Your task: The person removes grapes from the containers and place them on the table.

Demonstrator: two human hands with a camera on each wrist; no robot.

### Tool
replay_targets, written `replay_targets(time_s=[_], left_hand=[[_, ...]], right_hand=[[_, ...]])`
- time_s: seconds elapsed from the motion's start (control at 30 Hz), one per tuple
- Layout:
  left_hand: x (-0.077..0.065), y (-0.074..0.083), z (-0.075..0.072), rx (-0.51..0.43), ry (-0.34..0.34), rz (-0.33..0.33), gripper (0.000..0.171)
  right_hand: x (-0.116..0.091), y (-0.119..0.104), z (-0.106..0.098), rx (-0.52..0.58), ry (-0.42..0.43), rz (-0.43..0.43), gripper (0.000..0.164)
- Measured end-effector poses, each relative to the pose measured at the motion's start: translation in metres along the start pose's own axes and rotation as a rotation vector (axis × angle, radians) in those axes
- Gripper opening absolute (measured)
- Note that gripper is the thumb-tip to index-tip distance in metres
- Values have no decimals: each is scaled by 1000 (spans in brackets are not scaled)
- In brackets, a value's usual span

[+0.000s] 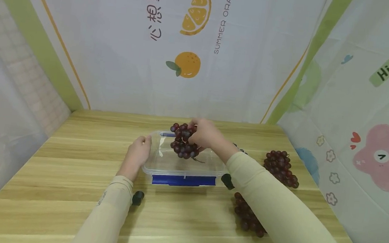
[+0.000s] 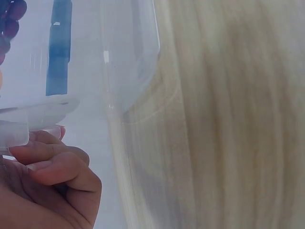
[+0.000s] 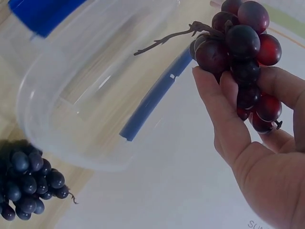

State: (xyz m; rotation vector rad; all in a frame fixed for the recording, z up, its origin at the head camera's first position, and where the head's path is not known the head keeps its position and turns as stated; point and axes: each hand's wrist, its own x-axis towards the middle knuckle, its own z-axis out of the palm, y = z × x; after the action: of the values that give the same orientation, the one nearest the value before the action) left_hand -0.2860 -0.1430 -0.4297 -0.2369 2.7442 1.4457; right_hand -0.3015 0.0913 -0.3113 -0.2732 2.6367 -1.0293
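Observation:
A clear plastic container (image 1: pixel 163 163) with blue side clips sits on the wooden table. My left hand (image 1: pixel 139 151) grips its left side, and in the left wrist view curled fingers (image 2: pixel 66 167) hold the edge. Over the container, my right hand (image 1: pixel 208 134) holds a bunch of dark red grapes (image 1: pixel 182 149). Thumb and fingers pinch the bunch in the right wrist view, its bare brown stem (image 3: pixel 164 40) sticking out to one side. The front blue clip (image 1: pixel 184 180) faces me.
Two red grape bunches lie on the right: one farther back (image 1: pixel 279 167), another nearer (image 1: pixel 246 216), partly covered by my right sleeve. A blackish grape bunch (image 3: pixel 31 183) rests beside the container, mostly behind my right wrist in the head view. Printed cloth (image 1: pixel 239 83) hangs behind the table.

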Motion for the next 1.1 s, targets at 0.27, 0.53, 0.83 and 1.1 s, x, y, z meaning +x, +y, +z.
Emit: replay_targets(time_s=[0.27, 0.53, 0.83, 1.1], left_hand=[[-2, 2, 0, 1, -11, -6, 68], [-2, 3, -2, -7, -20, -12, 69], [-2, 4, -1, 0, -22, -9, 69], [-2, 4, -2, 12, -22, -15, 71]], right_hand=[[-4, 7, -8, 15, 6, 2, 43], [-15, 4, -18, 16, 9, -14, 44], [-24, 3, -26, -36, 10, -31, 44], [-33, 3, -32, -31, 16, -38, 46]])
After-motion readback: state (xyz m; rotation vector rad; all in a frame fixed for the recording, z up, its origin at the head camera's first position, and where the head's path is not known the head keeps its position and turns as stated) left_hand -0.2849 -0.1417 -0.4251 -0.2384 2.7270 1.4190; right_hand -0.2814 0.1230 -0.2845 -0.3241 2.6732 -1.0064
